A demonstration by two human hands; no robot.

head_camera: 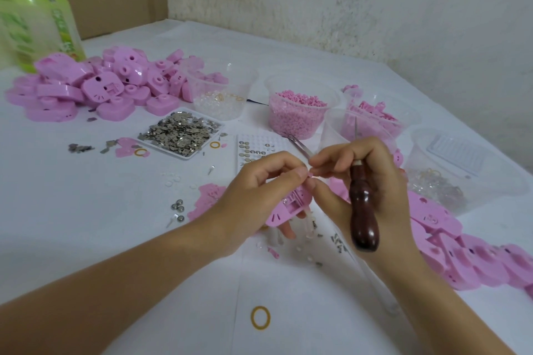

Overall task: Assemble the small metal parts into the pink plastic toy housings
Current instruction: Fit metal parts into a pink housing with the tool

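Left grip (259, 181) holding one housing (284, 212), one awl (363, 210)

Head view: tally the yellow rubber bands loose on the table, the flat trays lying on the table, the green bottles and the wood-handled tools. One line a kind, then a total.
Yellow rubber bands: 3
Flat trays, the metal-parts tray and the white grid tray: 2
Green bottle: 1
Wood-handled tool, in the right hand: 1
Total: 7
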